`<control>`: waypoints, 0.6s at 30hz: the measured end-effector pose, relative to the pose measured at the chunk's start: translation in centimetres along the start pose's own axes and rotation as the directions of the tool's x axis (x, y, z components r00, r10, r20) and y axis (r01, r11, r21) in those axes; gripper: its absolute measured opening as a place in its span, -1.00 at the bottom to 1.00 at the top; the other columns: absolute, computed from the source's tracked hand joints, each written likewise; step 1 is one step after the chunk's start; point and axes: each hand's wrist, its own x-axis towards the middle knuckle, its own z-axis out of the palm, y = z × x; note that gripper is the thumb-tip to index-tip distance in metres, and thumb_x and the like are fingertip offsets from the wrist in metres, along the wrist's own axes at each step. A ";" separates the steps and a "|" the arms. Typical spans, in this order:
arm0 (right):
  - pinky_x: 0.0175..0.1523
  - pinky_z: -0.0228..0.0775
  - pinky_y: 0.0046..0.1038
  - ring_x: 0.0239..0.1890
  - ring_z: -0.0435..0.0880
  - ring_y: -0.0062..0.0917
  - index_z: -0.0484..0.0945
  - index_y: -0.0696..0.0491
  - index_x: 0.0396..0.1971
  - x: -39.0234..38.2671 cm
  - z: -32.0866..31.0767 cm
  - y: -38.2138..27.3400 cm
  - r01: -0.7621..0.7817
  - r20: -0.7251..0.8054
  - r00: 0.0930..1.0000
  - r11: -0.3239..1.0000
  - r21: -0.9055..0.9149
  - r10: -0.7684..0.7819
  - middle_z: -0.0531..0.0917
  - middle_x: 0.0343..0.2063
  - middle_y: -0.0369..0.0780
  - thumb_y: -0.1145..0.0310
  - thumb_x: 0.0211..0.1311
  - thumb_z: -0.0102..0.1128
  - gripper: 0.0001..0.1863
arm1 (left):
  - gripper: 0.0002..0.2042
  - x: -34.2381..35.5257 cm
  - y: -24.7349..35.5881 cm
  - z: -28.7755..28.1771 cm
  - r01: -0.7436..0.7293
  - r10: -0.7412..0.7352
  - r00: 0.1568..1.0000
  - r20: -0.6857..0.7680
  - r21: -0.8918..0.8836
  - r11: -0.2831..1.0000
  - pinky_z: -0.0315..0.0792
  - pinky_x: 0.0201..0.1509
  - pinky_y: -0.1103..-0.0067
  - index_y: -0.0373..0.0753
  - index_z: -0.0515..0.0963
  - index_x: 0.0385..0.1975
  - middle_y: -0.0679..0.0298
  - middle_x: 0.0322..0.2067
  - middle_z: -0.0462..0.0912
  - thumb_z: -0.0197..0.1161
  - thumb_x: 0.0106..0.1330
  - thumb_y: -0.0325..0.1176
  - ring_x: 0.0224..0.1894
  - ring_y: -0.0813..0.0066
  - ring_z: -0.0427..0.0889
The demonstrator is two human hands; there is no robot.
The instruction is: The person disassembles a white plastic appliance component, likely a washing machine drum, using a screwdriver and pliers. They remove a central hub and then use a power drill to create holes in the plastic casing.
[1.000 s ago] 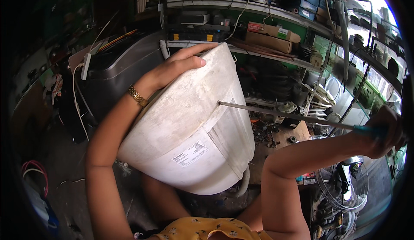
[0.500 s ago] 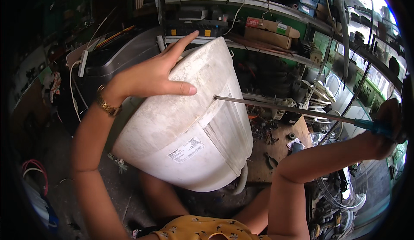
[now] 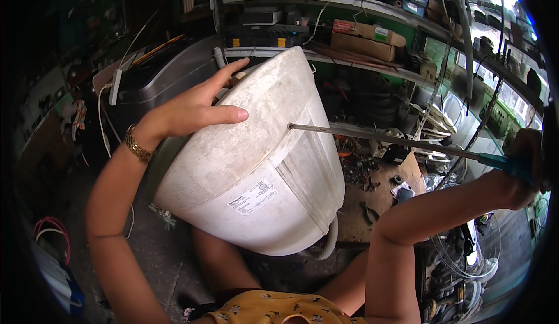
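A big white plastic washing machine body (image 3: 256, 155), scuffed and with a printed label (image 3: 253, 196), lies tilted in front of me over my legs. Around its upper left edge my left hand (image 3: 195, 105) is hooked, thumb on the outer wall, with some fingertips hidden behind the edge. My right hand (image 3: 521, 172), out at the far right, is closed round the teal handle of a long screwdriver (image 3: 396, 143). The thin metal shaft runs left, and its tip sits in a small hole in the white wall. The fingers of that hand are partly in shadow.
Behind stands a dark grey appliance casing (image 3: 174, 71). Shelves at the back hold a cardboard box (image 3: 364, 47) and other parts. Pliers (image 3: 368, 212) and small debris lie on a wooden board (image 3: 352, 228) at right. A grey hose (image 3: 331, 242) hangs below the body.
My left hand has slid left and slightly down along the edge, its raised finger now lower. The screwdriver tip stays in the hole; my right hand keeps its hold with little movement.
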 end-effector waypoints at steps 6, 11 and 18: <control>-0.21 0.29 -0.31 -0.31 0.51 -0.48 0.42 0.14 -0.45 -0.5 0.2 -1.6 -0.069 -0.108 0.992 0.996 -0.056 0.062 0.56 -0.35 -0.18 0.22 0.23 -0.07 -0.73 | -0.02 -2.9 1.1 1.0 0.001 0.005 0.982 -0.189 0.031 1.000 0.11 0.38 0.23 -0.25 -0.14 0.41 -0.21 0.29 0.13 0.33 0.10 -0.02 0.37 0.01 0.13; -0.13 0.17 -0.37 -0.43 0.39 -0.48 0.32 0.10 -0.52 0.6 -0.7 -1.3 -0.219 0.028 0.975 0.920 0.324 0.222 0.47 -0.44 -0.17 0.27 0.30 -0.21 -0.73 | 0.08 -8.2 2.4 3.0 -0.033 0.286 0.910 -0.299 0.636 0.771 0.23 0.29 0.17 -0.23 -0.09 0.39 -0.10 0.34 0.09 0.48 -0.14 -0.17 0.31 -0.19 0.21; -0.14 0.12 -0.37 -0.55 0.34 -0.48 0.25 0.17 -0.44 -0.1 -0.1 1.6 0.006 0.339 0.938 0.982 0.189 -0.071 0.42 -0.47 -0.02 0.10 0.37 -0.43 -0.57 | 0.13 -13.3 1.3 7.1 0.037 0.231 0.912 -0.338 0.629 0.776 0.29 0.23 0.11 -0.15 0.02 0.34 -0.11 0.34 0.07 0.59 -0.30 -0.07 0.29 -0.16 0.24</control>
